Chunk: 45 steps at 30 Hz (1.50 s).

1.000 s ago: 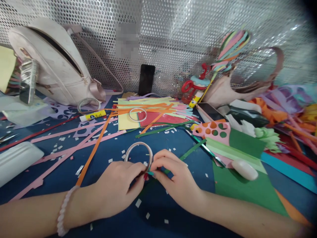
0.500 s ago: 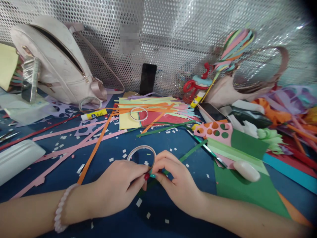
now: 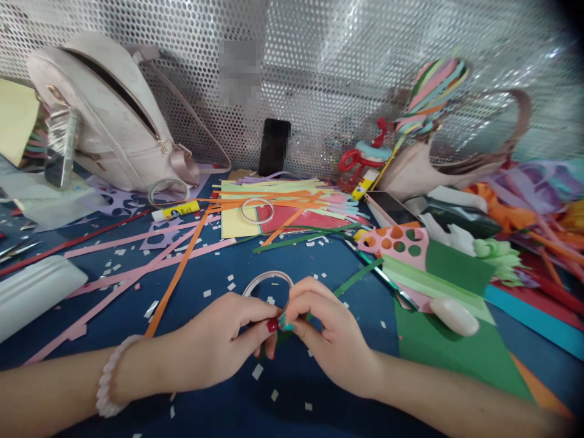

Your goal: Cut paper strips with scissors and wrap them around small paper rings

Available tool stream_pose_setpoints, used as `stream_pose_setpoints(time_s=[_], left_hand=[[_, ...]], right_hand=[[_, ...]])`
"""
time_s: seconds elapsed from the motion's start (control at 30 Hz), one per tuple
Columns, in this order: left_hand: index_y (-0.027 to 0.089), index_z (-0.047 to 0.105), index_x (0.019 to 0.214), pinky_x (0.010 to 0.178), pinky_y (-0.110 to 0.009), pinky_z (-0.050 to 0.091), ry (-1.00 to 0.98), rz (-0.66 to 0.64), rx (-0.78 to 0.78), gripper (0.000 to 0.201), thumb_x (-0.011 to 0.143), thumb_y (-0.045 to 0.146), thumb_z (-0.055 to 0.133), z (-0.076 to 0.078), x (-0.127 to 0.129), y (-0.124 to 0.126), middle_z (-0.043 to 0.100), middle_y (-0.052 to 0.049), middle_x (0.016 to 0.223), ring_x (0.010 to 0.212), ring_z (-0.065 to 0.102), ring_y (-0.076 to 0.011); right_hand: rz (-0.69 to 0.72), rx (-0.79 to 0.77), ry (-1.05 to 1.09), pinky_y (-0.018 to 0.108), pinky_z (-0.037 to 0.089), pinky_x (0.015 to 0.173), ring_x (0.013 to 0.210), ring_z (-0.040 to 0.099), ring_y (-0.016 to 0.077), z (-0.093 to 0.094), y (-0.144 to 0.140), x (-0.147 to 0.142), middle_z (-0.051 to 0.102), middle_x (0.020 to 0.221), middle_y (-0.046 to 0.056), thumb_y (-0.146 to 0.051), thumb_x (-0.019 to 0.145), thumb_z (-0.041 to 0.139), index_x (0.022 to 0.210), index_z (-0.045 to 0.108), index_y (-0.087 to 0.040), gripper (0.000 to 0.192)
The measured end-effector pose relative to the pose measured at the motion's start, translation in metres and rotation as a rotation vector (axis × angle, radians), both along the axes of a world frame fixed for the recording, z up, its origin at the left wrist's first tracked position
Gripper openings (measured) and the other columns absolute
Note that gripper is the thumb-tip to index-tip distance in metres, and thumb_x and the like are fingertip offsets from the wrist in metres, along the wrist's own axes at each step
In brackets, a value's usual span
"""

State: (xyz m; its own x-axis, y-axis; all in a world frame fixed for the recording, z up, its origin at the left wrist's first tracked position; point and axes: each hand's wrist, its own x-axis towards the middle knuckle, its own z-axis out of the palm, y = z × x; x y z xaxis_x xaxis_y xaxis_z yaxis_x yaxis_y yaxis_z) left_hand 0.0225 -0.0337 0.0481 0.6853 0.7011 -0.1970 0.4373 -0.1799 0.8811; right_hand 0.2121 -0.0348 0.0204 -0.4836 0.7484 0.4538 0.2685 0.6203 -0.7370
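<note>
My left hand (image 3: 223, 340), right hand (image 3: 335, 344) clamped fingertips on tape ring (image 3: 268, 275) at near rim — likely light, stiff, best pinched there; glue stick (image 3: 176, 211) lay beyond tape ring.

Silvery, shiny, foil-like backing (image 3: 182, 36) spans the frame's top. The upper-left backpack (image 3: 100, 121) looks smooth and leathery; the glue stick (image 3: 179, 210), smooth plastic. Matt paper strips (image 3: 182, 267) cross centre-left; the central ring (image 3: 269, 275) looks smooth.

We could read no words, brands or numbers, for the dark print on the left yellow tube (image 3: 179, 210) and the markings on the right yellow tube (image 3: 364, 184) were too small and blurred.
</note>
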Motion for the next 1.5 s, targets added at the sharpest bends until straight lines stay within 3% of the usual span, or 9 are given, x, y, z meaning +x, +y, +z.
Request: stream_pose_setpoints(time_s=[0.33, 0.6, 0.7, 0.83, 0.93, 1.1, 1.23, 1.4, 1.5], left_hand=[[0.016, 0.054, 0.073, 0.059, -0.015, 0.042, -0.113, 0.0, -0.117, 0.024, 0.089, 0.017, 0.037, -0.006, -0.002, 0.003, 0.059, 0.002, 0.068, 0.06, 0.051, -0.0072], [0.015, 0.055, 0.077, 0.058, -0.017, 0.044, -0.123, 0.049, -0.121, 0.026, 0.091, 0.023, 0.034, 0.002, -0.003, 0.006, 0.057, 0.001, 0.065, 0.057, 0.051, -0.0079], [0.015, 0.056, 0.078, 0.059, -0.018, 0.045, -0.084, 0.032, 0.0, 0.029, 0.093, 0.023, 0.032, 0.003, -0.007, 0.007, 0.06, 0.0, 0.068, 0.059, 0.055, -0.0083], [0.017, 0.059, 0.093, 0.071, -0.027, 0.046, 0.151, 0.085, 0.564, 0.026, 0.091, 0.022, 0.034, -0.007, -0.015, 0.011, 0.066, -0.003, 0.078, 0.075, 0.06, -0.0161], [0.017, 0.057, 0.11, 0.073, -0.031, 0.047, 0.364, 0.107, 0.79, 0.03, 0.092, 0.022, 0.033, -0.019, -0.021, 0.017, 0.066, -0.007, 0.092, 0.082, 0.061, -0.0198], [0.014, 0.054, 0.115, 0.077, -0.039, 0.048, 0.559, 0.014, 0.835, 0.035, 0.088, 0.014, 0.033, -0.03, -0.021, 0.022, 0.058, -0.012, 0.1, 0.092, 0.056, -0.0245], [0.016, 0.05, 0.119, 0.084, -0.041, 0.044, 0.469, 0.036, 0.83, 0.036, 0.085, 0.015, 0.037, -0.028, -0.022, 0.02, 0.054, -0.011, 0.108, 0.099, 0.052, -0.0244], [0.016, 0.058, 0.104, 0.083, -0.039, 0.041, 0.368, -0.077, 0.888, 0.028, 0.089, 0.017, 0.034, -0.02, -0.025, 0.02, 0.057, -0.008, 0.1, 0.092, 0.053, -0.0215], [0.019, 0.06, 0.097, 0.075, -0.031, 0.04, 0.3, -0.173, 0.781, 0.025, 0.091, 0.02, 0.036, -0.014, -0.028, 0.019, 0.059, -0.004, 0.088, 0.08, 0.054, -0.016]], right_hand=[[0.046, -0.014, 0.039, 0.024, 0.045, 0.067, 0.076, 0.051, 0.0118, 0.0, -0.001, 0.001, 0.05, 0.081, 0.001, -0.005, 0.082, 0.051, 0.08, 0.054, -0.02, 0.015], [0.031, -0.08, 0.073, 0.026, 0.045, 0.069, 0.076, 0.052, 0.0125, 0.009, -0.002, 0.006, 0.052, 0.082, 0.002, -0.01, 0.084, 0.052, 0.079, 0.055, -0.021, 0.012], [-0.017, -0.143, 0.125, 0.026, 0.045, 0.07, 0.077, 0.053, 0.013, 0.013, -0.002, 0.007, 0.053, 0.082, 0.002, -0.014, 0.084, 0.055, 0.077, 0.057, -0.021, 0.01], [-0.046, -0.421, 0.253, 0.024, 0.046, 0.064, 0.075, 0.055, 0.0127, 0.008, 0.003, 0.005, 0.057, 0.084, 0.002, -0.022, 0.081, 0.059, 0.076, 0.058, -0.021, 0.005], [-0.077, -0.629, 0.268, 0.021, 0.045, 0.061, 0.068, 0.054, 0.01, 0.003, 0.006, 0.003, 0.059, 0.08, 0.0, -0.024, 0.076, 0.064, 0.077, 0.059, -0.02, 0.006], [-0.093, -0.712, 0.227, 0.021, 0.045, 0.06, 0.065, 0.053, 0.0092, 0.005, 0.008, 0.002, 0.059, 0.074, 0.0, -0.025, 0.072, 0.066, 0.074, 0.06, -0.018, 0.009], [-0.076, -0.739, 0.189, 0.021, 0.045, 0.059, 0.064, 0.053, 0.0089, 0.005, 0.01, 0.002, 0.059, 0.072, -0.001, -0.025, 0.071, 0.066, 0.075, 0.059, -0.017, 0.011], [0.003, -0.757, 0.156, 0.022, 0.046, 0.061, 0.064, 0.056, 0.0084, -0.001, 0.01, 0.003, 0.062, 0.073, -0.003, -0.016, 0.07, 0.065, 0.094, 0.056, -0.02, 0.027], [0.027, -0.706, 0.02, 0.022, 0.047, 0.063, 0.066, 0.057, 0.0092, -0.002, 0.007, 0.002, 0.064, 0.076, -0.001, -0.013, 0.072, 0.06, 0.085, 0.061, -0.018, 0.015]])
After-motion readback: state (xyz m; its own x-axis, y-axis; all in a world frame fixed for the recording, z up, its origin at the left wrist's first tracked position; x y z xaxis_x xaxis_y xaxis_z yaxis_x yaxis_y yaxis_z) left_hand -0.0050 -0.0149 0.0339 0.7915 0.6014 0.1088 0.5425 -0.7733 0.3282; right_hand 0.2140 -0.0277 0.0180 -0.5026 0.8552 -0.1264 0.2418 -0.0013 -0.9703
